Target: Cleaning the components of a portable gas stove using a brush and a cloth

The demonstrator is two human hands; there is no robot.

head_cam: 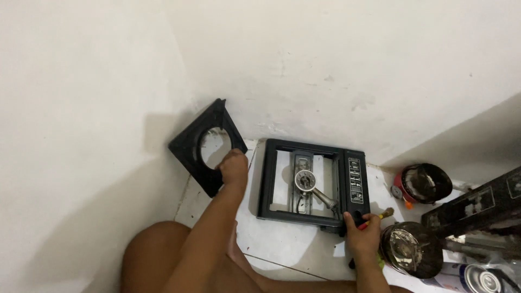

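- Looking down at the floor (293, 244) in a white corner, I see my left hand (234, 167) on the black stove top plate (203, 145), which stands tilted against the wall (81, 108) with its round hole facing out.
- The left fingers are curled over the plate's lower right edge, clamped on it.
- My right hand (362, 234) rests at the front right corner of the stove body (312, 184), fingers wrapped shut around a screwdriver (380, 217) with a red and yellow handle.
- The stove body lies flat on the tiles, open, with the bare burner (305, 180) in the middle and the control panel (355, 182) on its right side.
- I judge the plate to be thin sheet metal: stiff, light, with hard edges, and likely to slide on smooth tile. The rim beside the hole looks the best place to hold it.
- Right of the stove sit two round pots (412, 247), blackened, and a gas canister (477, 278) near the bottom edge.
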